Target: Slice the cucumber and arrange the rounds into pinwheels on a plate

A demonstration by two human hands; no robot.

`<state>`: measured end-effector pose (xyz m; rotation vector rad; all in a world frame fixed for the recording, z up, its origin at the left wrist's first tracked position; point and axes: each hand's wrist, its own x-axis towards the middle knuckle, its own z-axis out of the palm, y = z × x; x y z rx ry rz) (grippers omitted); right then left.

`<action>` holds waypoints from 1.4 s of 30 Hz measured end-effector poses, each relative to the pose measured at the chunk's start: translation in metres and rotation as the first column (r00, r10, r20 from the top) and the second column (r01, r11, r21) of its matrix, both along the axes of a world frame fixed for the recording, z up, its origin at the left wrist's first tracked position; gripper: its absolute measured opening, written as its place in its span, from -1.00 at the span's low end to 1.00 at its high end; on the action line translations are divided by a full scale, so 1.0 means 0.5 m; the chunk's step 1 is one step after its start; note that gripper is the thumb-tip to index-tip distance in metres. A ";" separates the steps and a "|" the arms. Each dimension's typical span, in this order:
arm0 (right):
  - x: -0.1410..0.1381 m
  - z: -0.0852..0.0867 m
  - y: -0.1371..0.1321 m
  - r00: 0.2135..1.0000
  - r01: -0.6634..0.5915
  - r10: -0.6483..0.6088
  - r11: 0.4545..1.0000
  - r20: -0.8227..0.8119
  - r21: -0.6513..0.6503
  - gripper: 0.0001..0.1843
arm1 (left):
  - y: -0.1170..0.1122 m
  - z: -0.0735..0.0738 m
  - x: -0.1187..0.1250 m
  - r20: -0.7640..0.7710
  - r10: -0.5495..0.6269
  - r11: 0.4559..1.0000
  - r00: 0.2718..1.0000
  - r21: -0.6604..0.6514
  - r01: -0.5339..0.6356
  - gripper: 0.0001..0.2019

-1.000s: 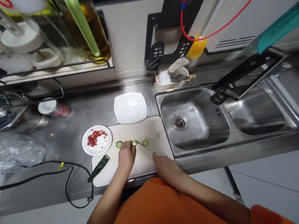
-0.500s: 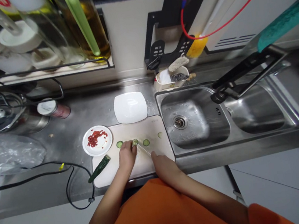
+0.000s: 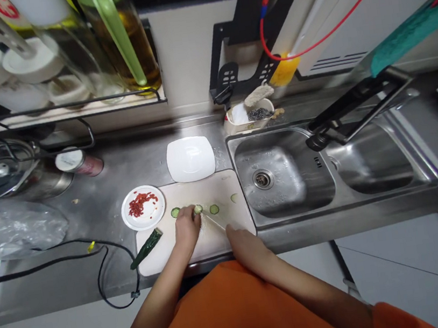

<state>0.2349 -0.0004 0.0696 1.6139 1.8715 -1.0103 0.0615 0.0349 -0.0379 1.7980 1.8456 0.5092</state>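
Note:
My left hand (image 3: 187,227) is closed, its fingertips holding a cucumber slice (image 3: 198,209) on the pale cutting board (image 3: 218,245). In my closed right hand (image 3: 247,244) is a knife (image 3: 216,222), whose thin blade points left and reaches the slice; its handle is hidden by the hand. One cucumber slice (image 3: 175,213) lies just left of my left fingers. Right of the blade lies another round slice (image 3: 214,209), and a paler piece (image 3: 234,198) is near the board's right edge. A dark green length of cucumber (image 3: 146,248) rests across the board's left edge, with its cut end up.
A plate of red berries (image 3: 129,220) overlaps the board's upper left corner. Behind the board stands a white square dish (image 3: 191,160). The double sink (image 3: 285,171) is at the right. Black cables (image 3: 110,245) and a plastic bag (image 3: 16,228) lie at left.
My right hand has drawn back slightly to the right with the knife. The left hand and the slices stay in place; the whole view has shifted a little.

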 end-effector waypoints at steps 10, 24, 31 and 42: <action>0.029 0.016 -0.010 0.999 -0.002 0.004 0.999 0.045 -0.039 -0.61 | 0.019 0.005 0.010 -0.005 0.022 0.999 1.000 -0.034 -0.022 -0.84; 0.031 0.018 -0.010 0.997 -0.027 0.029 0.999 0.066 -0.029 -0.63 | 0.063 0.037 0.014 -0.074 -0.082 0.984 0.994 -0.164 0.069 -0.92; 0.034 0.017 -0.006 0.998 -0.026 0.028 0.999 0.059 -0.037 -0.64 | 0.054 0.061 0.000 -0.024 -0.078 0.983 0.997 -0.168 0.073 -0.92; 0.040 0.004 -0.004 0.998 -0.029 0.031 0.999 0.056 -0.039 -0.59 | 0.039 0.088 -0.112 -0.179 0.036 0.982 0.983 -0.176 -0.068 -0.90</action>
